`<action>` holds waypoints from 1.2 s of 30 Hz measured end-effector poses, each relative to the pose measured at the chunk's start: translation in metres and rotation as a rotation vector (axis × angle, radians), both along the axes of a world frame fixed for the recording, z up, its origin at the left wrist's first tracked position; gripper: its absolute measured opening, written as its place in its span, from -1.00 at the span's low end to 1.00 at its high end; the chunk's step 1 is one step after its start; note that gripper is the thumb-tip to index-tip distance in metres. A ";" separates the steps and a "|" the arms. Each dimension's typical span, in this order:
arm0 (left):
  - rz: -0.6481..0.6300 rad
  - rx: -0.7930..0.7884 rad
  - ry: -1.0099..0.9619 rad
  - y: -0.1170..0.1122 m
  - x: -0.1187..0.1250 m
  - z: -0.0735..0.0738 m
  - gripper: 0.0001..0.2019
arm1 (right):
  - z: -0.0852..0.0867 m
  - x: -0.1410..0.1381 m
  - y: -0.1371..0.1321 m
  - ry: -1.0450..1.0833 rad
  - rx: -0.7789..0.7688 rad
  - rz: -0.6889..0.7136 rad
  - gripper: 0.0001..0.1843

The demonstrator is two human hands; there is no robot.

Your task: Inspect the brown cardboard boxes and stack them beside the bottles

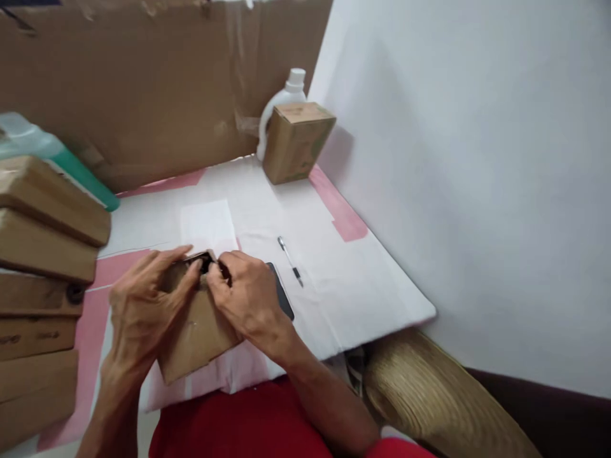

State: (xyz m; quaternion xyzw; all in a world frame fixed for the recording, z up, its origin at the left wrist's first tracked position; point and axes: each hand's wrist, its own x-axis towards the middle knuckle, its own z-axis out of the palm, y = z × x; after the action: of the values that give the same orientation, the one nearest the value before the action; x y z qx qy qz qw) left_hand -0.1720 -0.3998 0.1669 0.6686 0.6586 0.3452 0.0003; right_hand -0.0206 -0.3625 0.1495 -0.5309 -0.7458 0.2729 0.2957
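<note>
A small brown cardboard box (198,337) is tilted at the table's front edge, its far end open and dark inside. My left hand (146,299) grips the box along its left side, with the thumb at the opening. At the right corner of that same opening, my right hand (248,292) has its thumb and bent fingers closed on the box's edge. What lies inside the box is too dark to make out. A dark flat object like a phone (281,292) is partly hidden behind my right hand. Beyond it lies a pen (290,262).
Several cardboard boxes (38,381) are lined up on the left, beside a bottle of green liquid (81,168). Another box (298,146) stands before a white jug (294,81) at the back. A large cardboard sheet (143,89) and a white wall (477,191) border the table (363,292).
</note>
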 end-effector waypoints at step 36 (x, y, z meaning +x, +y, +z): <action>0.059 -0.041 -0.134 0.003 0.004 -0.005 -0.60 | -0.022 0.023 0.002 0.922 -0.077 0.093 -0.94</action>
State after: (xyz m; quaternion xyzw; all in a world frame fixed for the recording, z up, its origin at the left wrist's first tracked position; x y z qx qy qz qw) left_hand -0.1681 -0.3970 0.1618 0.6241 0.6835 0.3755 0.0479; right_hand 0.0025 -0.3609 0.1276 -0.3306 -0.5488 0.5209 0.5640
